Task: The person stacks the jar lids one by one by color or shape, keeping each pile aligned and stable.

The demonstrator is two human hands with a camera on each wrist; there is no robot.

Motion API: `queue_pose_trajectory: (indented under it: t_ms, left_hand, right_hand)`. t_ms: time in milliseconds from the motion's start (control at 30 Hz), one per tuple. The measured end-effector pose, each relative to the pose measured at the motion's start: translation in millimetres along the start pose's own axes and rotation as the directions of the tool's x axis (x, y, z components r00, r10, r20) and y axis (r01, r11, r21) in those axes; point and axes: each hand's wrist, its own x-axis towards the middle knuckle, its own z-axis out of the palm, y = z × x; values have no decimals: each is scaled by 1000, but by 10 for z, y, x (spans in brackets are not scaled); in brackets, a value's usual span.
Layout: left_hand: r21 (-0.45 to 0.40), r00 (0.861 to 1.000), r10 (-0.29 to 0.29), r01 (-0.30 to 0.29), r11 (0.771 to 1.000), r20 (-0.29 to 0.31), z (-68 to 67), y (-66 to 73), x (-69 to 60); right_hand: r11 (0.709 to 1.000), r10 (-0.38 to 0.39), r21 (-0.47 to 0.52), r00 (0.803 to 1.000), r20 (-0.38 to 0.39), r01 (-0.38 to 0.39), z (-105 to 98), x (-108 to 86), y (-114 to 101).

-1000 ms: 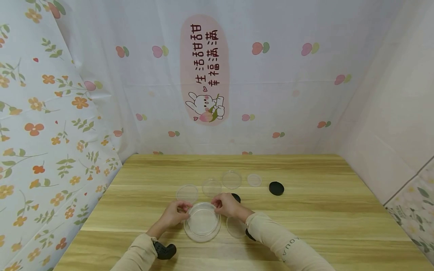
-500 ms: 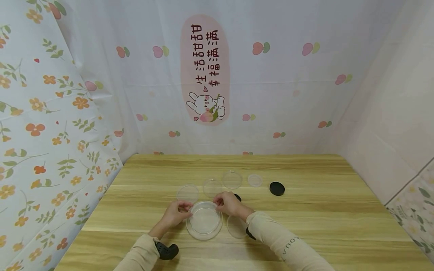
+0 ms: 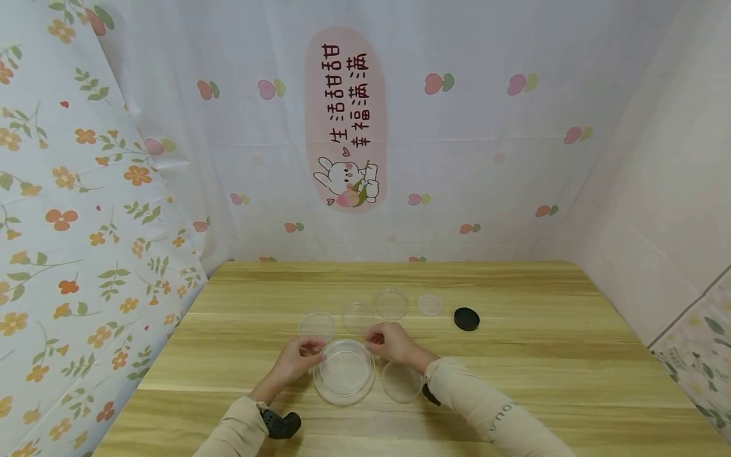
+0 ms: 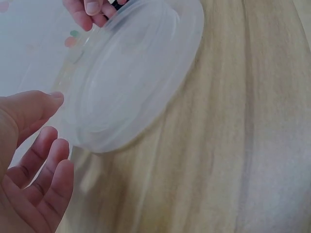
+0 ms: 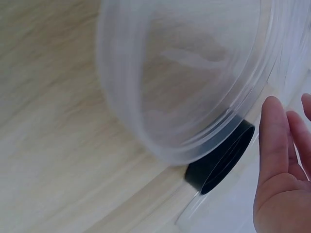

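In the head view, a clear round plastic lid or shallow dish (image 3: pixel 344 374) lies at the middle front, a smaller clear round seeming to rest on it. At its left rim is my left hand (image 3: pixel 297 363), thumb tip at the edge and fingers loosely bent; the left wrist view shows the thumb beside the clear disc (image 4: pixel 131 73), though contact is unclear. My right hand (image 3: pixel 395 344) hovers by the upper right rim, slightly apart from it. In the right wrist view its fingers (image 5: pixel 274 136) are fairly straight, near a black round lid (image 5: pixel 221 158) behind a clear lid (image 5: pixel 194 87).
Beyond the hands lie clear round lids (image 3: pixel 316 327), (image 3: pixel 391 304), a small whitish lid (image 3: pixel 429 305) and a black lid (image 3: pixel 466 319). Another clear lid (image 3: pixel 402 382) lies beneath the right wrist. The wooden table (image 3: pixel 542 381) meets curtains at the back and sides.
The clear stack shifted slightly to the right with both hands at its rim, then stopped. My right hand has since drawn off a little to the right; the left has stayed nearly still.
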Motion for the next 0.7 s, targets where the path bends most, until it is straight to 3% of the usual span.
queue_pose_trajectory:
  t_ms: [300, 700]
  left_hand:
    - [-10, 999, 28, -28, 1000, -23, -76, 60, 75]
    - [38, 990, 24, -19, 999, -137, -142, 221, 266]
  right_hand:
    - [999, 38, 16, 999, -12, -38, -95, -39, 16]
    - [999, -11, -42, 999, -53, 9, -209, 112, 8]
